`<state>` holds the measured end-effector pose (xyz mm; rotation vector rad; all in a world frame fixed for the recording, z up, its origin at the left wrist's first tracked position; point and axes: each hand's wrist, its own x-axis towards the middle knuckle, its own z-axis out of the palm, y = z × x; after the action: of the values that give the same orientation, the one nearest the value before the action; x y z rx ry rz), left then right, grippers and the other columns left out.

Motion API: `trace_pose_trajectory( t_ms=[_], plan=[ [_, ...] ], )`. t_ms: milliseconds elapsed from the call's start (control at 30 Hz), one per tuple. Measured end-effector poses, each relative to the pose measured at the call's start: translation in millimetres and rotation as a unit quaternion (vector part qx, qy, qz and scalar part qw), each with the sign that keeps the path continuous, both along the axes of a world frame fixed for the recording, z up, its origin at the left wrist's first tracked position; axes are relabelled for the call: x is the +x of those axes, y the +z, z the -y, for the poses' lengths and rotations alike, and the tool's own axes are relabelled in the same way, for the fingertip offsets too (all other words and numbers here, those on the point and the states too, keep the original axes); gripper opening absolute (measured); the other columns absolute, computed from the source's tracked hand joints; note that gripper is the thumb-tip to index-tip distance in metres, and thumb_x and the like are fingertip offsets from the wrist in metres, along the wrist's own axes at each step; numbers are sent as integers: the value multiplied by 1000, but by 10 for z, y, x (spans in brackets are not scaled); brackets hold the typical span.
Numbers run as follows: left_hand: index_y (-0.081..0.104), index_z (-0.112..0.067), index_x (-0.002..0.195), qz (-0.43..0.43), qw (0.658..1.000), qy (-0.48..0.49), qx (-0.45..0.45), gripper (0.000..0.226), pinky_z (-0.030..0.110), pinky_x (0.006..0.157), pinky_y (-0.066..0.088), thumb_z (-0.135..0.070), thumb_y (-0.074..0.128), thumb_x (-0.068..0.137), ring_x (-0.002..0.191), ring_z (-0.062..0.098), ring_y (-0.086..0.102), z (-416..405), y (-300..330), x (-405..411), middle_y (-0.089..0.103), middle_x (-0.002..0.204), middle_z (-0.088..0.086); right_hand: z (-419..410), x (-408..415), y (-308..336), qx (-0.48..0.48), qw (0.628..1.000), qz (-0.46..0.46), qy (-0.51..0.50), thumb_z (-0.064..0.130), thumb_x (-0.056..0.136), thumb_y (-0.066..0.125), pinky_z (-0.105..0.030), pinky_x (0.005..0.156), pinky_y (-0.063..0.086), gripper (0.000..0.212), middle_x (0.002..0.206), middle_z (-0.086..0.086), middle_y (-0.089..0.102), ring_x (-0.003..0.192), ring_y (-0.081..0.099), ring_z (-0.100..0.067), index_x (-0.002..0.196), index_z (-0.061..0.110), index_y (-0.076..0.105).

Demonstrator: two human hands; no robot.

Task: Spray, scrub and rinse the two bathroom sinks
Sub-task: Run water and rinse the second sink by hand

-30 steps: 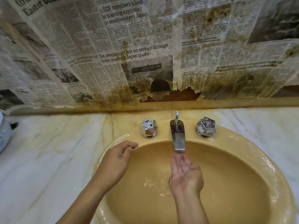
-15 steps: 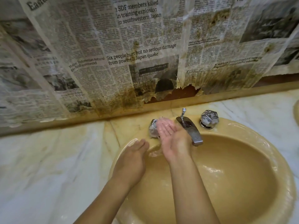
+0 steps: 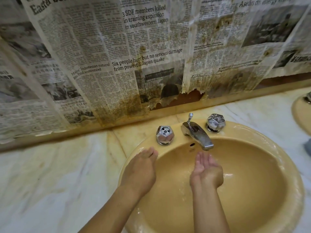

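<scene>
We see the tan sink (image 3: 262, 216) set in the marble counter (image 3: 50, 182), rim wet. Our left hand (image 3: 140, 172) rests palm-down on the sink's left rim, fingers relaxed, gripping nothing. Our right hand (image 3: 206, 172) is cupped palm-up under the chrome spout (image 3: 197, 136), holding no object. Two faceted knobs (image 3: 165, 135) flank the spout. Stained newspaper (image 3: 134, 56) covers the wall behind; a second sink (image 3: 301, 111) edges in at right.

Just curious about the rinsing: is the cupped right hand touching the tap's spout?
Apart. The head view shows bare basin wall between the right hand's fingertips and the spout tip above.
</scene>
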<state>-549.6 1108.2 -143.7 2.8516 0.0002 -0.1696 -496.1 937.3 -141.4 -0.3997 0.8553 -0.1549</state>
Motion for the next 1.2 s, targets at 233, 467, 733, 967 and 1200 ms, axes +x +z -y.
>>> trace_pose_trajectory(
  t_ms=[233, 467, 733, 967, 1200],
  plan=[
    [66, -16, 121, 50, 998, -16, -23, 56, 26, 97, 44, -2, 49, 70, 110, 20, 66, -61, -94, -53, 66, 127, 1, -593, 186, 464, 9, 967, 80, 241, 3, 105, 33, -39, 98, 50, 31, 124, -28, 58, 110, 61, -37, 128, -11, 47],
    [23, -23, 158, -10, 1000, -19, 4, 63, 28, 123, 7, -4, 33, 98, 153, 13, 13, -47, 47, -1, 16, 167, -5, -274, 17, 248, -86, 981, -5, 175, 2, 104, 34, -36, 94, 50, 27, 120, -28, 58, 104, 62, -36, 122, -10, 51],
    [22, -23, 158, 6, 1000, -1, -5, 62, 23, 122, 3, -5, 32, 100, 153, 12, 12, -11, 40, -39, 15, 167, -6, 2, -41, -36, -28, 997, -39, -63, 7, 102, 28, -34, 97, 52, 42, 137, -21, 52, 104, 60, -26, 137, -8, 45],
    [31, -22, 156, -15, 1000, -6, -17, 55, 25, 122, 9, -11, 34, 102, 152, 14, 18, -37, 34, -6, 22, 165, -5, -407, 197, 214, -24, 995, -18, -100, 3, 103, 27, -26, 78, 57, 35, 97, -19, 63, 89, 66, -29, 119, -11, 54],
    [60, -15, 131, 76, 925, 195, -317, 32, 15, 83, 36, -17, 40, 106, 115, 15, 59, 11, 153, 361, 66, 124, -1, -765, 81, 505, -102, 959, 75, 252, -3, 103, 32, -31, 94, 54, 33, 112, -21, 66, 104, 68, -27, 126, -7, 54]
  ],
)
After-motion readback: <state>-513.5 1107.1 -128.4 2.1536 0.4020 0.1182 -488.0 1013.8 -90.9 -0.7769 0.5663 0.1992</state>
